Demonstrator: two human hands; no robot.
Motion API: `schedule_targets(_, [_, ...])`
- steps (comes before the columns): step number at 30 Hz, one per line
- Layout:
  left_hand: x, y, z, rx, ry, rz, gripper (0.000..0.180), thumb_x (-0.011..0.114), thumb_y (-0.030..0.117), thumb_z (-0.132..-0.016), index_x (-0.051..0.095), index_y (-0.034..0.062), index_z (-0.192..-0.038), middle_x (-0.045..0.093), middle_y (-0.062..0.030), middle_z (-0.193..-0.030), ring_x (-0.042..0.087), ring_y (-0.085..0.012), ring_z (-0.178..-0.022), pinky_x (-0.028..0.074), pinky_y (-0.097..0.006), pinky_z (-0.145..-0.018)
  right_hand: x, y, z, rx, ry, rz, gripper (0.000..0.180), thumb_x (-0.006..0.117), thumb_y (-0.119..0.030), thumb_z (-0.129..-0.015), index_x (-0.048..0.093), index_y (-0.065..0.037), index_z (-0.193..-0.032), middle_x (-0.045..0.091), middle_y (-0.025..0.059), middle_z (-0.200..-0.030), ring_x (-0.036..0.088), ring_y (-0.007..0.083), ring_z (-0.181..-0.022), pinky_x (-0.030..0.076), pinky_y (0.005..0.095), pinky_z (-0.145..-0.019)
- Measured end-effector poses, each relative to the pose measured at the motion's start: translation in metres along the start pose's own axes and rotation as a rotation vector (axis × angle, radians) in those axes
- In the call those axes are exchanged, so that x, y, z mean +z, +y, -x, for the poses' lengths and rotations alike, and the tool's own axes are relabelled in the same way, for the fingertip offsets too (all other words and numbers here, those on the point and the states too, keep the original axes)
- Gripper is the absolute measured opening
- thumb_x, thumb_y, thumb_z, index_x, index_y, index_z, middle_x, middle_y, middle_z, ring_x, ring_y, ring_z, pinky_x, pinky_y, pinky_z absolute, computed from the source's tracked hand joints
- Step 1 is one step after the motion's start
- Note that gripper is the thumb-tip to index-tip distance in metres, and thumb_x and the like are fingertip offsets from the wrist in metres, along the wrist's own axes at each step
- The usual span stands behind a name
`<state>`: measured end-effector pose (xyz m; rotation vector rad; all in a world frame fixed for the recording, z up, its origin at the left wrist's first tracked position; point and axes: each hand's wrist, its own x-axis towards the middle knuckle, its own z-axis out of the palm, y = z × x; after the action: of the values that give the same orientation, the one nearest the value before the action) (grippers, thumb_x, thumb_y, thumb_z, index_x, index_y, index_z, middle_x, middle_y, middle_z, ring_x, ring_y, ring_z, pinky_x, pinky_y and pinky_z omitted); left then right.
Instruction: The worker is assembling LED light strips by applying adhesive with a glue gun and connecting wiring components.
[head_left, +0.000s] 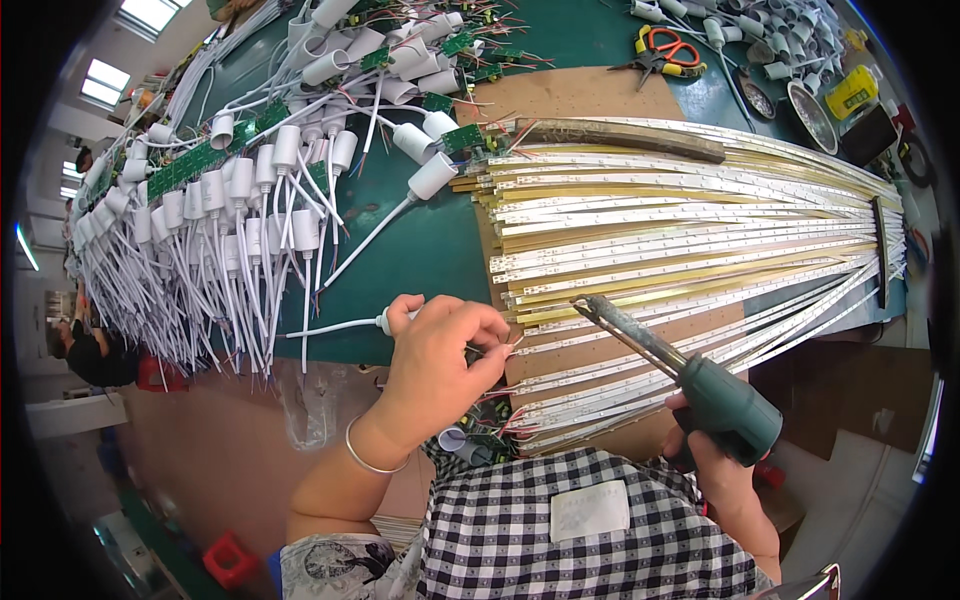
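Observation:
My left hand is closed at the near left ends of the white LED strips, pinching a thin wire between thumb and fingers. A white cable runs leftward from under that hand; what it joins there is mostly covered by my fingers. In my right hand is a dark green soldering gun, gripped by its handle. Its long metal tip points up and left, above the strips and apart from my left hand.
White cylindrical caps with cables and green circuit boards crowd the table's left. A dark bar lies across the strips. Orange-handled pliers, a metal bowl and a yellow bottle are at far right.

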<state>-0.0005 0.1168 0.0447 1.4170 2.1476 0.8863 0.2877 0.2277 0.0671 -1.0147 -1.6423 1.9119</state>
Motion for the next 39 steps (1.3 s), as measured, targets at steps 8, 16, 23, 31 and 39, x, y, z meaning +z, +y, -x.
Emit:
schedule_targets(8, [0.002, -0.002, -0.004, 0.118, -0.042, -0.086, 0.008, 0.076, 0.012, -0.074, 0.07, 0.0125, -0.079, 0.065, 0.0049, -0.074, 0.056, -0.0159, -0.086, 0.027, -0.041, -0.094, 0.007, -0.007, 0.0, 0.103, 0.015, 0.119, 0.044, 0.052, -0.003, -0.081, 0.049, 0.003, -0.124, 0.066, 0.0138, -0.107, 0.064, 0.018, -0.066, 0.055, 0.0314, -0.065])
schedule_targets(16, [0.009, -0.005, -0.01, 0.21, 0.023, -0.162, 0.008, 0.074, 0.01, -0.071, 0.069, 0.0138, -0.076, 0.061, 0.0057, -0.069, 0.055, -0.0166, -0.085, 0.027, -0.042, -0.092, -0.002, 0.007, 0.006, 0.041, -0.063, 0.179, 0.044, 0.057, -0.009, -0.086, 0.048, 0.004, -0.127, 0.066, 0.0145, -0.109, 0.065, 0.0183, -0.067, 0.056, 0.0316, -0.065])
schedule_targets(23, [0.011, -0.006, -0.016, 0.214, 0.007, -0.208, 0.006, 0.071, 0.011, -0.07, 0.067, 0.0136, -0.074, 0.061, 0.0058, -0.068, 0.053, -0.0174, -0.084, 0.026, -0.043, -0.091, 0.002, 0.005, 0.009, 0.122, -0.018, 0.123, 0.047, 0.064, -0.014, -0.087, 0.047, 0.004, -0.128, 0.065, 0.0157, -0.111, 0.065, 0.0184, -0.067, 0.056, 0.0306, -0.064])
schedule_targets(31, [0.013, -0.007, -0.016, 0.224, 0.005, -0.247, 0.006, 0.07, 0.01, -0.07, 0.065, 0.0135, -0.071, 0.061, 0.0056, -0.068, 0.052, -0.0177, -0.085, 0.026, -0.043, -0.091, 0.003, 0.005, 0.009, 0.115, -0.023, 0.114, 0.051, 0.067, -0.019, -0.088, 0.045, 0.004, -0.129, 0.065, 0.0162, -0.111, 0.066, 0.0178, -0.068, 0.055, 0.0296, -0.064])
schedule_targets(39, [0.012, -0.007, -0.017, 0.222, 0.009, -0.268, 0.009, 0.071, 0.01, -0.069, 0.063, 0.0135, -0.068, 0.06, 0.0054, -0.066, 0.053, -0.0178, -0.083, 0.026, -0.044, -0.091, 0.003, 0.011, 0.01, 0.091, -0.016, 0.395, 0.038, 0.075, -0.01, -0.073, 0.067, -0.002, -0.109, 0.065, 0.0153, -0.107, 0.065, 0.0295, -0.096, 0.052, 0.0365, -0.081])
